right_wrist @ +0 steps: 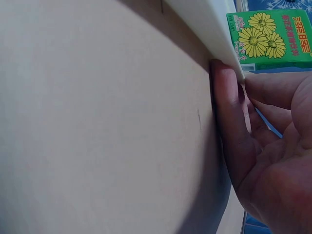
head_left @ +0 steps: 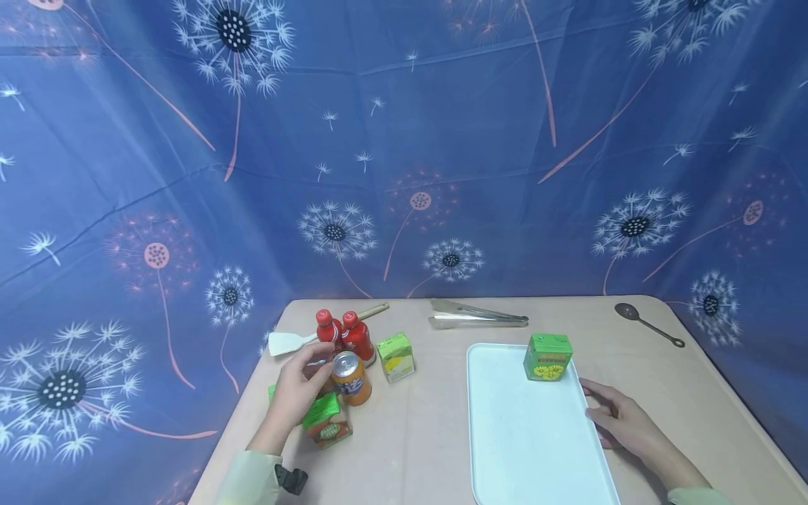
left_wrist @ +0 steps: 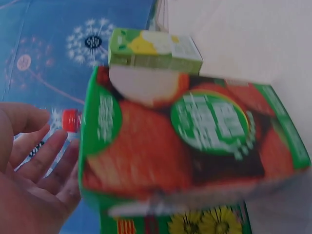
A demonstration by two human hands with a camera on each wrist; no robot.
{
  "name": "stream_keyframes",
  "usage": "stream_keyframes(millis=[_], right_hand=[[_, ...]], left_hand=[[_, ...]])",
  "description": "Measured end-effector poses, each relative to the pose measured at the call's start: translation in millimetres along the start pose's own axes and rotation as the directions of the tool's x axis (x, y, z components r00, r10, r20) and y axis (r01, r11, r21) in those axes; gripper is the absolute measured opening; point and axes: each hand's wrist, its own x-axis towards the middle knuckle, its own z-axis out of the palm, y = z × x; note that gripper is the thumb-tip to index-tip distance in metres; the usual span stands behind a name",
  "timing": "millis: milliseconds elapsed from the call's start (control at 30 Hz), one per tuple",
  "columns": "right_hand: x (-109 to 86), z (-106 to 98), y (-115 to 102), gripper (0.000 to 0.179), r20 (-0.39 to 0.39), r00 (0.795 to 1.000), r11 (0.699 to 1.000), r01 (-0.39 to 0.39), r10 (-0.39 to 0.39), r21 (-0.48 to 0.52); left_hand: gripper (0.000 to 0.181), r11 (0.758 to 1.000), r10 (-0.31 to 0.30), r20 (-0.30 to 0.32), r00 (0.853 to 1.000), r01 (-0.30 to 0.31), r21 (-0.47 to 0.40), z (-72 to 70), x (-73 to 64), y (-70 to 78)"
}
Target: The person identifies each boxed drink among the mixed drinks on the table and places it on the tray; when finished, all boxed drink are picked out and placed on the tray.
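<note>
My left hand point(head_left: 297, 386) is over the group at the left, its fingers loosely bent with nothing seen between them. Nearest to it are an orange soda can point(head_left: 351, 380) with a silver top and a green-topped drink carton point(head_left: 327, 422) with reddish fruit pictures. In the left wrist view a fruit-printed drink carton point(left_wrist: 146, 141) looms large beside the fingers. On the right, my right hand point(head_left: 621, 423) pinches the long edge of a white tray point(head_left: 533, 435), thumb above and fingers beneath. A green drink carton with yellow flowers point(head_left: 548, 359) stands at the tray's far right corner.
Two red bottles point(head_left: 357, 338) stand behind the can, near a white spatula point(head_left: 290, 342). A light green carton point(head_left: 395, 358) is right of them. Metal tongs point(head_left: 477, 315) and a dark spoon point(head_left: 647, 324) lie along the table's back.
</note>
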Motion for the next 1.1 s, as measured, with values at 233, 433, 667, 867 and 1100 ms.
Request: stream_keyframes(millis=[233,433,667,867,1100], right_hand=[[-0.2,0,-2,0.069,-0.001,1.0,0.999,-0.014,0.014,0.042],[-1.0,1,0,0.069,-0.008,1.0,0.999,-0.013,0.013,0.042],[0.1,2,1,0.069,-0.012,1.0,0.999,-0.007,0.007,0.053],[-0.3,2,1,0.068,-0.016,1.0,0.999,-0.001,0.002,0.048],[1.8,1,3,0.068,-0.017,1.0,0.998,-0.015,0.016,0.054]], left_hand=[[0.035,0.998,0.031,-0.079,0.996,-0.027,0.053,-14.0,-7.0,-16.0],[0.032,0.998,0.042,-0.136,0.99,-0.035,0.054,-22.6,-15.7,-29.7],[0.029,0.992,0.108,-0.199,0.974,-0.092,0.087,-29.9,-23.0,-32.1],[0.029,0.984,0.076,-0.247,0.966,-0.032,0.177,-36.0,-27.4,-45.6],[0.028,0.985,0.079,-0.271,0.959,-0.032,0.171,-38.0,-34.7,-60.0]])
